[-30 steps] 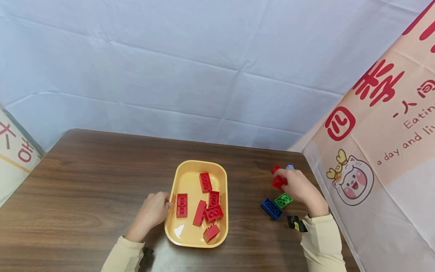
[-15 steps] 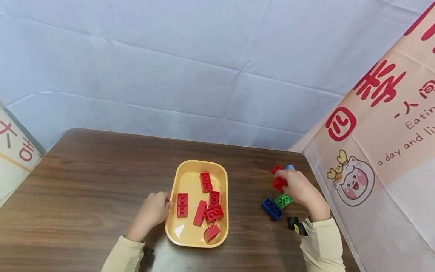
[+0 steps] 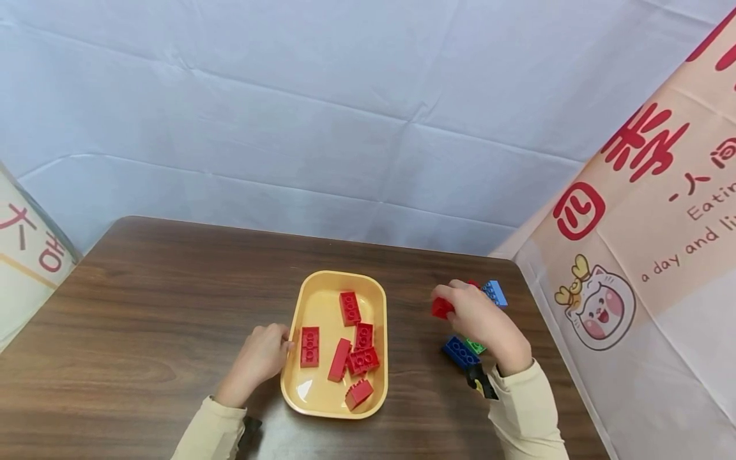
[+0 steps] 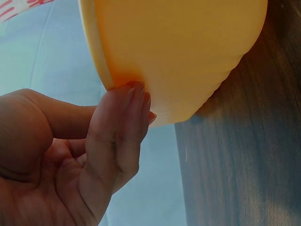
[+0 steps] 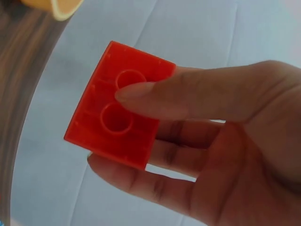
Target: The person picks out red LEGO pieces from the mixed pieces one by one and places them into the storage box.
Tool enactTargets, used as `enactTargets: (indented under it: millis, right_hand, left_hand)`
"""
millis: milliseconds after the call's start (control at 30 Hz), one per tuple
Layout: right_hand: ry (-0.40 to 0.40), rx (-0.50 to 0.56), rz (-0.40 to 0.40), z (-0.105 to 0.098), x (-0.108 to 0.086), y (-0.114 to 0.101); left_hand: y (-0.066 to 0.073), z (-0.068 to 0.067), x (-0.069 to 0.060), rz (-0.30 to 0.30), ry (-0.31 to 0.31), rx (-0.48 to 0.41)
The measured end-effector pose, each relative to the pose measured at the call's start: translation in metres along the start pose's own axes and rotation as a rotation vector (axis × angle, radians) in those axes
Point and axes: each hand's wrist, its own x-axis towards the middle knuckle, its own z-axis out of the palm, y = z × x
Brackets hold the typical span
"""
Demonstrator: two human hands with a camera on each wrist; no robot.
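My left hand (image 3: pixel 260 354) pinches the left rim of a yellow tray (image 3: pixel 291 390); in the left wrist view its fingers (image 4: pixel 120 122) lie against the tray's outer wall. Inside the tray are several red toy bricks (image 3: pixel 309 347), some with their hollow undersides up. My right hand (image 3: pixel 477 319) holds another red building brick (image 5: pixel 101 101) between thumb and fingers, its hollow underside with round tubes showing in the right wrist view. That hand is above the table, right of the tray.
Below the right hand lie a dark blue brick (image 3: pixel 460 351) and a green brick (image 3: pixel 475 345), the latter partly hidden. A light blue brick (image 3: pixel 495 292) and a mostly covered red brick (image 3: pixel 473 283) lie behind it. White cloth (image 3: pixel 287 128) hangs beyond the brown table (image 3: pixel 172 287).
My right hand has lifted its red brick and moved left with it, uncovering more of the light blue brick and covering part of the green one. The left hand stays on the tray.
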Motion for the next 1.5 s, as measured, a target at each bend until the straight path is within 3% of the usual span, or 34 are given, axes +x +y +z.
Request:
enactTargets:
  millis: [533,800,1000,1500]
  right_hand:
    - [-0.062,-0.057,-0.189,0.028,0.026,-0.051]
    - [-0.086,-0.073,-0.255,0.038,0.031,-0.063]
    - [-0.053,-0.087,-0.299,0.040,0.031,-0.064]
    - [-0.110,-0.069,-0.266,0.037,0.029,-0.061]
  left_hand:
    - [-0.001,0.000,0.001,0.006,-0.001,0.006]
    - [-0.001,0.001,0.001,0.014,0.003,0.009]
    - [0.000,0.001,0.001,0.011,0.002,0.009]
    - [0.000,0.000,0.000,0.016,0.014,0.007]
